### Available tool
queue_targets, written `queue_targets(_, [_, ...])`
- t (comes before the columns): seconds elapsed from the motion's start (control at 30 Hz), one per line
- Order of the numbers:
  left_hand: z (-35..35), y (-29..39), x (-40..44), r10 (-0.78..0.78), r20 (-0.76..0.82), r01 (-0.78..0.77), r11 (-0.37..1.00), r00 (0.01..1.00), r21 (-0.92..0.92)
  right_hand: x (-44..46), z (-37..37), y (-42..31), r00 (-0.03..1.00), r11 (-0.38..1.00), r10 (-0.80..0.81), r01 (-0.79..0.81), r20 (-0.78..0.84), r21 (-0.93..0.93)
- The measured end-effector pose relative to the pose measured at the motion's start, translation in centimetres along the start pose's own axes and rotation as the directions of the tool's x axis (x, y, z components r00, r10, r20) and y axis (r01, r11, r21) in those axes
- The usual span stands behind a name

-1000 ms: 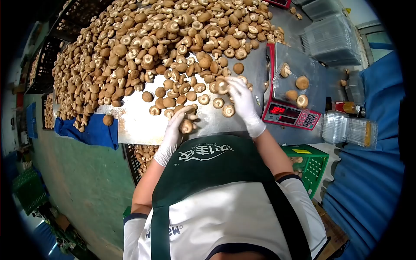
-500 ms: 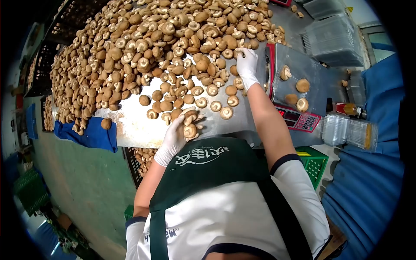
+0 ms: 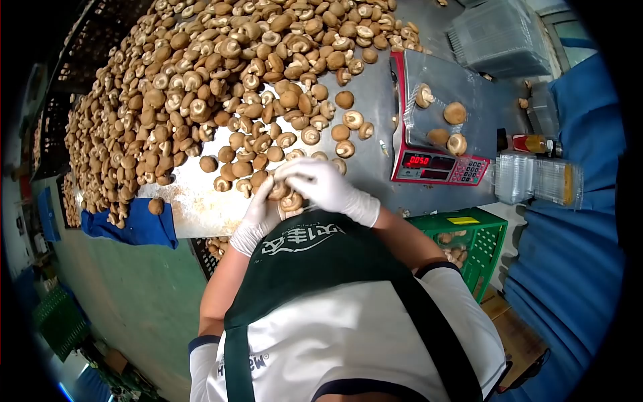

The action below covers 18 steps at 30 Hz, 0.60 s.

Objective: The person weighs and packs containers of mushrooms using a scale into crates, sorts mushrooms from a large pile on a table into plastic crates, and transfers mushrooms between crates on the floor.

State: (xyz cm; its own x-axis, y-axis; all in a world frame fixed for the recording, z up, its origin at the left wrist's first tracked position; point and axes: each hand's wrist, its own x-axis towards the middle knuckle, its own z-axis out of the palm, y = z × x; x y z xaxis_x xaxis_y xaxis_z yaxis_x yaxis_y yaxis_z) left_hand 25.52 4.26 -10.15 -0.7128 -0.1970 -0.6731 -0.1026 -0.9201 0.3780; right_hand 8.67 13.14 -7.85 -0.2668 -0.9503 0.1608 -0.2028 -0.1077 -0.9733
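My left hand (image 3: 258, 216), in a white glove, is wrapped round mushrooms (image 3: 291, 201) close to the apron at the table's near edge. Over them reaches my gloved right hand (image 3: 320, 183), its fingers bent and touching the held mushrooms; whether it grips one itself is hidden. Loose mushrooms (image 3: 260, 144) lie just beyond both hands, in front of a large heap (image 3: 201, 74). To the right, a red scale (image 3: 435, 167) shows lit digits, with several mushrooms (image 3: 455, 112) on its film-covered plate.
Clear plastic trays (image 3: 499, 40) are stacked at the back right, more packs (image 3: 536, 179) beside the scale. A green crate (image 3: 492, 258) with mushrooms stands below the table's right side. A blue cloth (image 3: 127, 224) hangs over the left edge, near dark crates (image 3: 57, 124).
My right hand has come back from beside the scale to my left hand. My left hand still holds mushrooms. The view has shifted slightly, and the scale's display shows again.
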Motion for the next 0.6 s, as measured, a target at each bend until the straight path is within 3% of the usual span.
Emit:
queue_targets(0.03, [-0.5, 0.5, 0.0, -0.040, 0.259, 0.057, 0.997, 0.965, -0.059, 0.1, -1.4, -0.1, 0.997, 0.997, 0.073, -0.073, -0.035, 0.023])
queue_targets(0.07, [-0.6, 0.5, 0.0, -0.035, 0.282, 0.047, 0.998, 0.959, -0.034, 0.1, -3.0, -0.6, 0.974, 0.977, 0.204, -0.209, -0.097, -0.048])
queue_targets(0.1, [-0.3, 0.6, 0.0, -0.028, 0.305, 0.032, 0.999, 0.952, -0.011, 0.1, -3.8, 0.4, 0.931, 0.964, 0.256, -0.267, -0.261, -0.007])
queue_targets(0.13, [0.0, 0.7, -0.1, -0.018, 0.312, 0.026, 0.999, 0.950, -0.021, 0.3, -5.4, 1.3, 0.922, 0.935, 0.100, -0.215, -0.373, -0.281])
queue_targets(0.17, [0.3, 0.7, -0.3, -0.005, 0.317, 0.016, 0.999, 0.948, -0.035, 0.1, -6.8, 1.8, 0.908, 0.779, 0.032, -0.285, -0.418, -0.558])
queue_targets(0.2, [0.5, 0.7, -0.4, 0.009, 0.320, 0.006, 0.999, 0.947, -0.048, -0.1, -7.7, 2.6, 0.888, 0.702, 0.053, -0.359, -0.457, -0.615])
queue_targets(0.27, [0.6, 0.5, -0.6, 0.037, 0.313, -0.004, 0.994, 0.949, -0.107, -1.3, -8.8, 6.0, 0.888, 0.658, 0.171, -0.425, -0.426, -0.621])
queue_targets(0.4, [0.0, 0.5, -0.7, 0.070, 0.302, -0.038, 0.993, 0.951, -0.110, 0.8, -9.4, 5.1, 0.876, 0.617, 0.333, -0.483, -0.350, -0.621])
queue_targets(0.5, [-0.3, 0.3, -0.6, 0.052, 0.269, -0.012, 0.989, 0.962, -0.149, 5.4, -7.8, 5.3, 0.920, 0.773, 0.176, -0.349, -0.349, -0.530])
queue_targets(0.6, [-1.1, 0.0, -0.6, 0.075, 0.213, -0.038, 0.984, 0.974, -0.176, 10.2, -3.9, 5.3, 0.969, 0.683, 0.070, -0.221, -0.238, -0.697])
